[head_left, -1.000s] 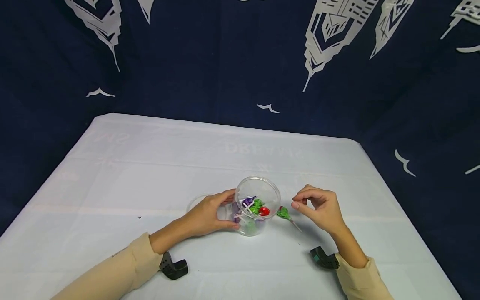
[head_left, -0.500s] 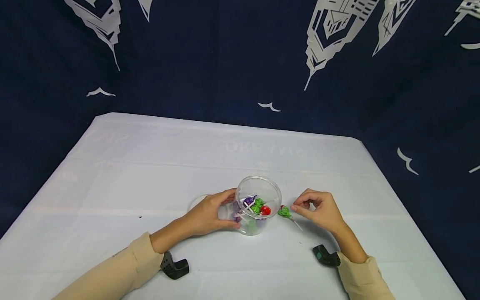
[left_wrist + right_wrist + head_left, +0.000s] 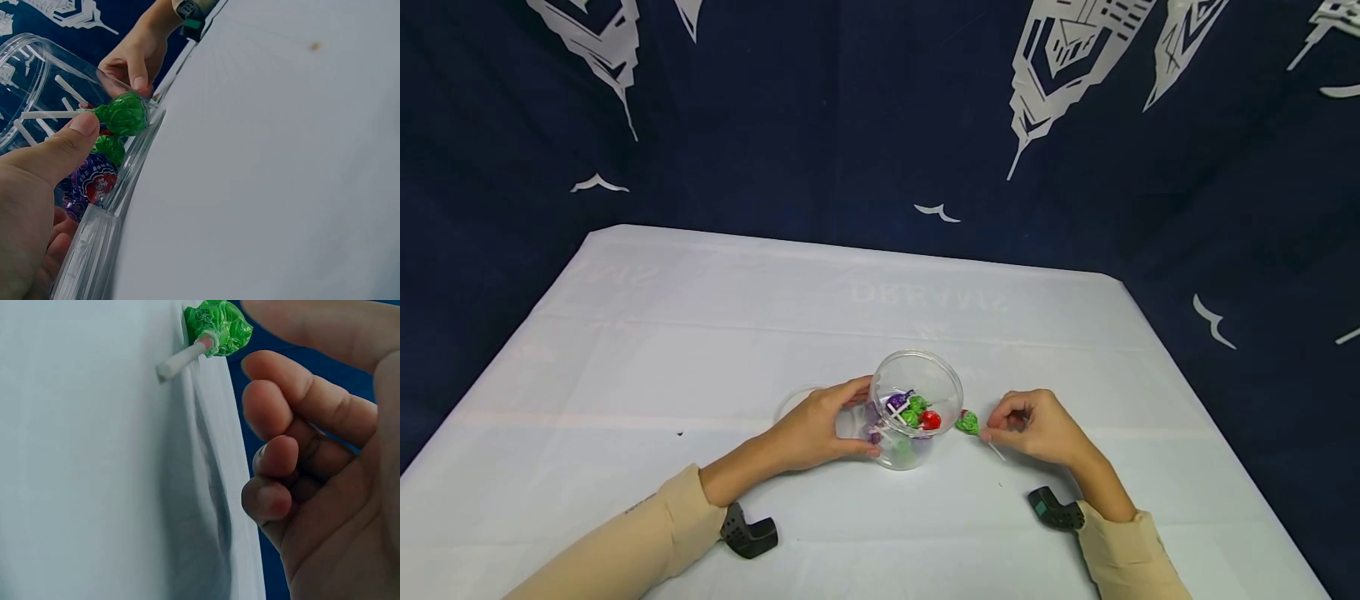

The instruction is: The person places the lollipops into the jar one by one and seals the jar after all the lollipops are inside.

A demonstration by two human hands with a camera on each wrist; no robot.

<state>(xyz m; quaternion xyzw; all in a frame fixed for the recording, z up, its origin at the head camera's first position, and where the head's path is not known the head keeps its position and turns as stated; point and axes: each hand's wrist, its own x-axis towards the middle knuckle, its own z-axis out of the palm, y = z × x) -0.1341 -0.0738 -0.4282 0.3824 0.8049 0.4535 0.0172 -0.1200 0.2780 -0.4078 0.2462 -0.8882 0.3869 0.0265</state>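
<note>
A clear plastic jar (image 3: pixel 904 457) stands on the white-covered table. My left hand (image 3: pixel 812 429) grips its left side, thumb in front and fingers behind. Inside lie several wrapped lollipops: green (image 3: pixel 128 114), purple (image 3: pixel 94 181) and red (image 3: pixel 930 420), some with white sticks showing. A loose green lollipop (image 3: pixel 967 422) lies on the table just right of the jar, stick towards me. My right hand (image 3: pixel 1033 427) is right beside it with fingers partly curled. In the right wrist view, a gap shows between thumb and index finger (image 3: pixel 275 369), with nothing held.
A clear round piece, apparently a lid (image 3: pixel 781 407), lies left of the jar, partly behind my left hand. The white cloth (image 3: pixel 700 367) covers the table. A dark blue printed curtain (image 3: pixel 820 125) hangs behind its far edge. Each wrist carries a black camera (image 3: pixel 749 537).
My right hand has come down and slightly left, closer to the loose green lollipop's stick. My left hand and the jar stay in place.
</note>
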